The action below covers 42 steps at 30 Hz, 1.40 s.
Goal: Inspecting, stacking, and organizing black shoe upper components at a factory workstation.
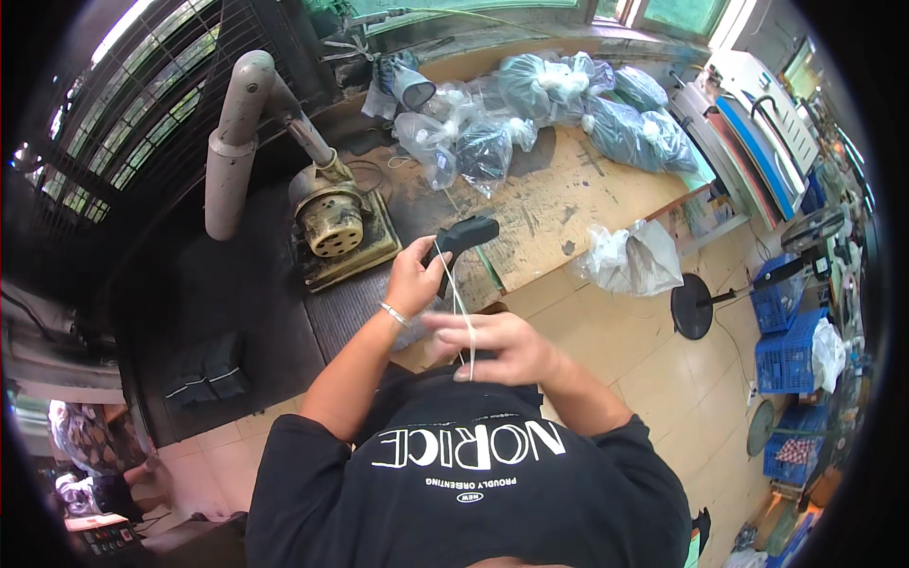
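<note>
Stretching band (pixel 457 295) from black bundle (pixel 472 230)

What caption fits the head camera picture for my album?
Left hand holds a black bundle; a white band stretches to the right hand.

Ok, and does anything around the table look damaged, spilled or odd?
Mostly grime: the pale wooden tabletop has dark patches, some beside the clear plastic bags, and the cream metal machine with a round, perforated end is smeared black. Both look unclean, possibly from use. I see no obvious spill.
</note>
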{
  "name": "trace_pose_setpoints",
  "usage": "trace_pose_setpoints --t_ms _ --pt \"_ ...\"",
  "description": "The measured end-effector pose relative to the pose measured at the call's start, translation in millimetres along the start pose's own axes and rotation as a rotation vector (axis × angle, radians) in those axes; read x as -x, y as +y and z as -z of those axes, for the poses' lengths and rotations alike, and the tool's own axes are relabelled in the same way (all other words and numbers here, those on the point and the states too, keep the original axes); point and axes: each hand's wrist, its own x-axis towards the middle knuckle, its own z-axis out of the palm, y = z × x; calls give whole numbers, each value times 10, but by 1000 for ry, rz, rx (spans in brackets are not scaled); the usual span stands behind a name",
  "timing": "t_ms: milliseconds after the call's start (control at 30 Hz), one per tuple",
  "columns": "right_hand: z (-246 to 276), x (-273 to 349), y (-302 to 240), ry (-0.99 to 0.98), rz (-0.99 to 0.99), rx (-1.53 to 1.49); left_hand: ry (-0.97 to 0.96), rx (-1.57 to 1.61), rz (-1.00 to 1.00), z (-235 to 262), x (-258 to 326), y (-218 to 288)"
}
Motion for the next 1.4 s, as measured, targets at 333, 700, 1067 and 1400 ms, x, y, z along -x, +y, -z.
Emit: trace_pose_setpoints --t_ms 333,700,1067,1400 --pt "203 -57 800 618 96 -914 -233 356 -54 137 280 549" --pt "663 -293 276 12 -99 82 -411 -101 -83 674 377 685" --pt "504 -482 613 -114 -268 169 -119 -288 33 759 487 213" --pt "75 -948 740 -257 -42 454 -161 -915 -121 782 795 370"
